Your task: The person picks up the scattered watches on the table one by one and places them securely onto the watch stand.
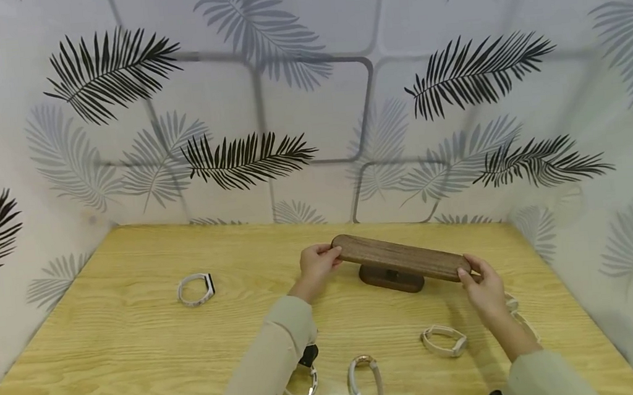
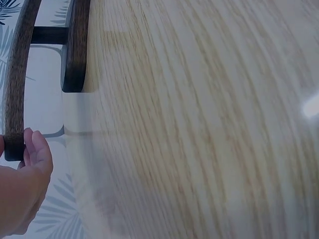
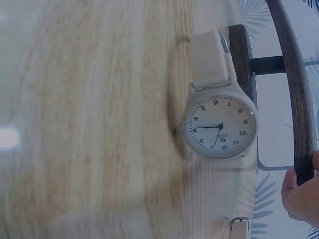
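Note:
A dark brown wooden stand point(image 1: 402, 256) has a long rounded top board, a short post and a smaller base point(image 1: 391, 278) underneath. My left hand point(image 1: 317, 265) pinches the board's left end, thumb in front. At the right end, my right hand point(image 1: 482, 283) grips the board in the same way. The board slopes down toward the right in the head view. Both wrist views show the post point(image 2: 50, 35) joining board and base, with the left hand point(image 2: 31, 186) and right hand point(image 3: 302, 196) at the ends. I cannot tell if the base touches the table.
On the wooden table point(image 1: 139, 360) lie a white band with a dark face point(image 1: 196, 290), a white-strapped watch point(image 1: 365, 384) and a pale band point(image 1: 444, 342). A pale watch point(image 3: 221, 127) stands near the right wrist. Another point(image 1: 308, 381) is partly behind the left sleeve. A patterned wall rises behind.

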Demonstrator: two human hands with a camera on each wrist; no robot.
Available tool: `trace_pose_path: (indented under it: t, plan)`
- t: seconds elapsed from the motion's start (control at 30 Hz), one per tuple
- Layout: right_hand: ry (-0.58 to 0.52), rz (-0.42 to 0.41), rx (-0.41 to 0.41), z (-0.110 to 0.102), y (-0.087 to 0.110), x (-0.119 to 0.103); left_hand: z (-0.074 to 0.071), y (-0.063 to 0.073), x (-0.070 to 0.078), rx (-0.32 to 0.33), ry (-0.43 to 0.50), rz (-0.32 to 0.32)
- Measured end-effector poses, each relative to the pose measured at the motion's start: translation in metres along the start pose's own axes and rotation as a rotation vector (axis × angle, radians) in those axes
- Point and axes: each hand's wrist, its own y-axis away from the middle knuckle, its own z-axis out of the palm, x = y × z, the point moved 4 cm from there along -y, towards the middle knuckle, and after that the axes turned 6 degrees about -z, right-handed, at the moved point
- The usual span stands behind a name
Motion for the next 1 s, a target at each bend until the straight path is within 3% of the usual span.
trace_pose_path:
  t: [0.27, 0.6, 1.0]
  plan:
    - [0.018, -0.017, -0.011, 0.004, -0.008, -0.008, -0.011, -0.001, 0.0, -0.013, 0.007, -0.002]
    - [0.023, -0.023, -0.028, 0.014, -0.012, -0.01, -0.031, 0.002, -0.005, -0.098, -0.004, -0.023]
    - [-0.003, -0.049, -0.038, 0.035, -0.014, -0.019, -0.061, 0.006, -0.003, -0.088, -0.072, -0.029]
